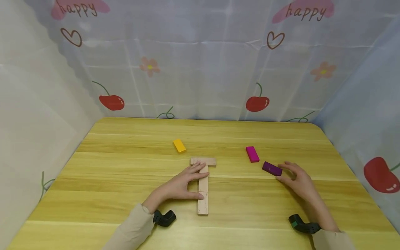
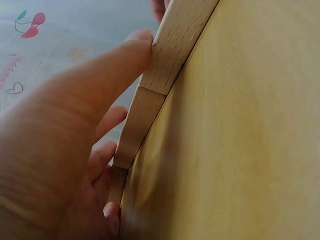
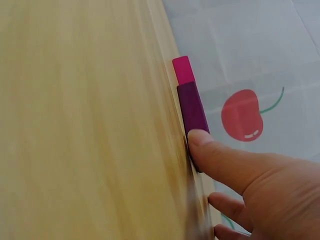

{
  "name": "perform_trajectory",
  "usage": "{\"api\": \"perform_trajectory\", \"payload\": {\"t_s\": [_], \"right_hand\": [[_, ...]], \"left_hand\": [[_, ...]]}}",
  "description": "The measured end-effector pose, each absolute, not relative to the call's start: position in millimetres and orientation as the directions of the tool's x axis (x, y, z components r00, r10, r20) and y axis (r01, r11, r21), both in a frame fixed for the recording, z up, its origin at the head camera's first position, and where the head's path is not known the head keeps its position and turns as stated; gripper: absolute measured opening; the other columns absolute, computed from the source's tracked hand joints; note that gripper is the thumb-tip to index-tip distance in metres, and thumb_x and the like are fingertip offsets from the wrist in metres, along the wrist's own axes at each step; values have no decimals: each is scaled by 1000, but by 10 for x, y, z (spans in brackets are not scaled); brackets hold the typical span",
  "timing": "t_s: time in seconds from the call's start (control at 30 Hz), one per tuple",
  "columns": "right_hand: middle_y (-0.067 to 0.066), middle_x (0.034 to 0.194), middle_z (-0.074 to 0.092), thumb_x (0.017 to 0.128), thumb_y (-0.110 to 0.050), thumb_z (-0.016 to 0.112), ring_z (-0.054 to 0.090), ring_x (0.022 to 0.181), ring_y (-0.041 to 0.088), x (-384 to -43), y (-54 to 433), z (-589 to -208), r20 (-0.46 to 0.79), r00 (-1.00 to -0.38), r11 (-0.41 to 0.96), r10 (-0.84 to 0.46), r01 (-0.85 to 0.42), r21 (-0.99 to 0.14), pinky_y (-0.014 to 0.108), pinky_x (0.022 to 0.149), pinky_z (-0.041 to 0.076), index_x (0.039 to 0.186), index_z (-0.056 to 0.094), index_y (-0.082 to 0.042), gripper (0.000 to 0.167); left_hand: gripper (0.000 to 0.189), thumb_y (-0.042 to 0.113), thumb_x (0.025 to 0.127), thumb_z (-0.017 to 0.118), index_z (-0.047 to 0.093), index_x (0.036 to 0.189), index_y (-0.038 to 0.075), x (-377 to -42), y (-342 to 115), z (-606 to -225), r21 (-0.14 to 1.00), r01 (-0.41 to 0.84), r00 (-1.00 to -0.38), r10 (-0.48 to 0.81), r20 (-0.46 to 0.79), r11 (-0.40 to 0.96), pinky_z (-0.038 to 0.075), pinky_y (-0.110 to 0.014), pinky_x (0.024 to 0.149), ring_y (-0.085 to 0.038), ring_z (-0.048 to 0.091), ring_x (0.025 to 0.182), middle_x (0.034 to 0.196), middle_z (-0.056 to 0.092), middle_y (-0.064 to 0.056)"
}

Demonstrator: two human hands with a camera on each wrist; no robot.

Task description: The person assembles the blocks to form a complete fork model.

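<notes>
Three plain wooden blocks form a T: a crosswise block (image 1: 210,161) at the far end, then a middle block (image 1: 203,184) and a near block (image 1: 202,207) in line below it. My left hand (image 1: 179,184) rests on them, fingers spread over the far and middle blocks, thumb at the near block's left edge. At the right, my right hand (image 1: 298,180) pinches the right end of a purple block (image 1: 271,168) between thumb and forefinger. In the right wrist view, the thumb covers part of the purple block (image 3: 193,107).
A magenta block (image 1: 252,154) lies just beyond the purple one, to its left. A yellow block (image 1: 179,146) lies beyond the T on the left. The wood-grain table (image 1: 243,211) meets a printed curtain (image 1: 200,69) at its back edge.
</notes>
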State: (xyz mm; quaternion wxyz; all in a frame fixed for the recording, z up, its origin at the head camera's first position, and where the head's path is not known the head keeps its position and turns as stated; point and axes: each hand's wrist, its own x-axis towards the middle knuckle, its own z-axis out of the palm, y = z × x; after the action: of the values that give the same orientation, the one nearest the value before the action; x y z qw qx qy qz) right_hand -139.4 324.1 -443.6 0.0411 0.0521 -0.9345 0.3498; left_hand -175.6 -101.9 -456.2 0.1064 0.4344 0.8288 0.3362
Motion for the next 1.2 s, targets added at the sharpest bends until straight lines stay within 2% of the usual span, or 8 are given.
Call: {"api": "perform_trajectory", "payload": {"t_s": [0.2,0.43,0.57,0.7,0.77,0.9,1.13,1.2], "right_hand": [[37,130,40,86,-15,70,22,123,59,-1403,3233,-4497,195,-979,751,-54,-169,-638,69,96,18,116,59,7,39],[35,125,47,89,-21,67,33,120,55,-1386,3209,-4476,177,-983,710,49,-91,-698,66,93,26,120,56,5,42],[29,118,55,92,-26,62,52,109,34,-1371,3202,-4452,153,-985,671,75,-63,-738,34,90,42,124,53,4,44],[15,108,64,94,-25,59,58,93,2,-1369,3190,-4423,125,-989,554,85,-57,-831,10,73,43,129,48,6,49],[1,102,66,94,-24,60,56,88,-7,-1373,3178,-4409,107,-990,474,87,-53,-879,10,71,45,132,47,6,50],[-18,94,64,93,-18,61,59,87,-5,-1390,3139,-4375,56,-996,287,73,-33,-957,12,72,47,135,47,2,49],[-4,99,66,92,-3,59,65,90,10,-1447,2958,-4320,-8,-1000,-113,-9,9,-994,25,79,50,134,52,-7,44],[-2,100,66,91,0,59,65,90,11,-1473,2875,-4303,-19,-1000,-166,-15,21,-986,27,81,49,131,56,-9,41]], "left_hand": [[75,47,82,69,41,143,14,-1754,-1020,-4560,650,646,-600,792,109,400,10,-45,110,-17,3,140,155,13,-3],[74,47,82,69,41,143,14,-1763,-1027,-4573,650,646,-600,793,109,399,10,-45,110,-17,2,140,155,13,-3],[75,47,82,69,41,143,14,-1762,-1026,-4570,653,647,-597,795,112,394,11,-46,110,-18,2,140,155,13,-3],[75,47,82,69,42,143,14,-1766,-1023,-4574,648,652,-596,795,116,394,11,-46,110,-19,2,140,155,14,-3],[75,47,81,69,42,143,14,-1767,-1024,-4578,642,656,-596,794,118,397,10,-45,110,-19,3,140,155,14,-3],[75,47,81,69,42,143,14,-1767,-1023,-4579,634,662,-595,794,122,399,10,-45,110,-19,3,140,154,15,-4],[74,47,82,69,42,143,15,-1762,-1030,-4579,635,663,-594,795,124,397,10,-45,110,-18,3,140,155,14,-3],[74,47,82,69,42,143,15,-1763,-1031,-4581,635,663,-594,795,123,397,10,-45,110,-18,3,140,155,14,-3]]}}
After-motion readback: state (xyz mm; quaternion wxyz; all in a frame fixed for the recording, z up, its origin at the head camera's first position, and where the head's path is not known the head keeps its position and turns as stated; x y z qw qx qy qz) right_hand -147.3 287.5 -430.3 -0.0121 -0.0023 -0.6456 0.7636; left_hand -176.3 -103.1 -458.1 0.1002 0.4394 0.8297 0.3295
